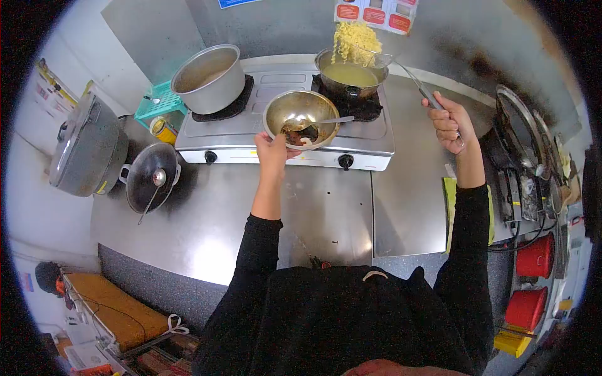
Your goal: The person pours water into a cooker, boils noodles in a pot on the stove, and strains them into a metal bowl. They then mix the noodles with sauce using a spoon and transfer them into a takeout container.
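Note:
My left hand [273, 150] grips the near rim of a metal bowl [276, 108], held over the front of the gas stove [238, 138]. Dark sauce and a spoon [337, 120] are inside the bowl. Raised at the right, my right hand [450, 122] is wrapped round the handle of a wire strainer [421, 86]. Curly yellow noodles [356, 42] sit in the strainer, above a pot [322, 60] of cloudy yellowish liquid on the right burner.
A large pot [216, 88] stands on the left burner, beside a green basket [164, 100] and a yellow can [164, 131]. Farther left are a wok [141, 182] with a ladle and a big lidded pot [94, 150]. Lids [523, 125] and red containers [534, 255] are at right.

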Tool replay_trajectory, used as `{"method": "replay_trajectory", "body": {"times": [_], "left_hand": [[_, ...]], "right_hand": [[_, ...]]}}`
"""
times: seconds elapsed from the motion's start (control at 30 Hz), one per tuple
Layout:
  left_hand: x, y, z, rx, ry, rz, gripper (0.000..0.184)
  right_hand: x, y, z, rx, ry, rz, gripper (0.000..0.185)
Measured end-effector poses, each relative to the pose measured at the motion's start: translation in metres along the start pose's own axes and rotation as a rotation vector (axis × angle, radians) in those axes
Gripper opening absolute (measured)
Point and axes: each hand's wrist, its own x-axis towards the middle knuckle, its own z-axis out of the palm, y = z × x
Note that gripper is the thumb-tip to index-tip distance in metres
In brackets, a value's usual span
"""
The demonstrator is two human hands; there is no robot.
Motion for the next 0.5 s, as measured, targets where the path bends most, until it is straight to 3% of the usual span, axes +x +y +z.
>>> {"method": "replay_trajectory", "body": {"times": [0.5], "left_hand": [[0.0,0.003,0.001,-0.006,0.009,-0.001,0.033]], "right_hand": [[-0.014,-0.022,0.025,0.113,-0.048,-0.002,0.033]]}}
